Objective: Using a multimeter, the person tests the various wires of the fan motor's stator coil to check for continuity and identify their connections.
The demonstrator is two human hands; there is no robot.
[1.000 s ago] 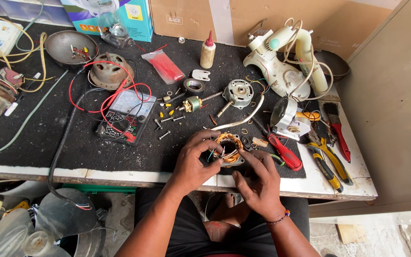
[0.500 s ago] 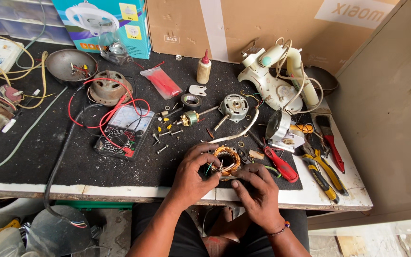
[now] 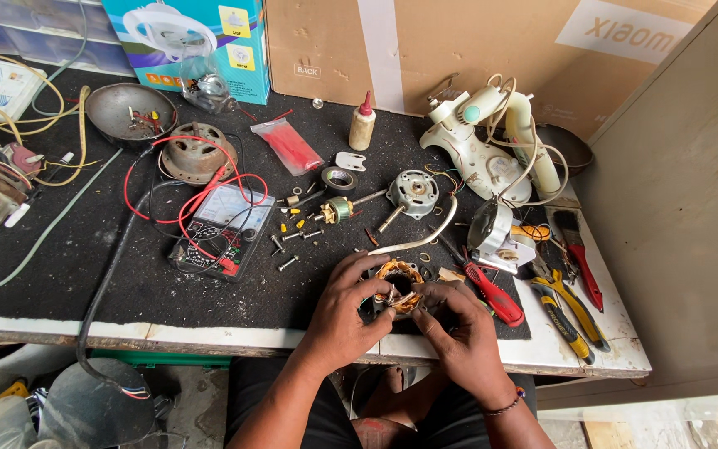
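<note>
A round motor stator with copper-coloured windings [image 3: 398, 283] rests near the front edge of the black-covered workbench [image 3: 85, 274]. My left hand [image 3: 344, 308] grips its left side, fingers curled over the rim. Fingertips of my right hand [image 3: 457, 320] pinch at the windings on the stator's right side. A rotor with a shaft [image 3: 338, 209] and a grey motor end cover [image 3: 413, 191] lie just beyond, with small screws [image 3: 286, 243] scattered around.
A multimeter [image 3: 223, 229] with red and black leads lies left of centre. A red screwdriver [image 3: 488, 291], yellow-handled pliers [image 3: 560, 309] and a brush [image 3: 579, 254] lie right. A white fan body [image 3: 492, 145], glue bottle [image 3: 361, 125], tape roll [image 3: 341, 179], cardboard box [image 3: 459, 41] sit behind.
The view has shifted a little closer and down over the bench. Both hands stay on the stator, with my right fingers working slightly further onto the windings.
</note>
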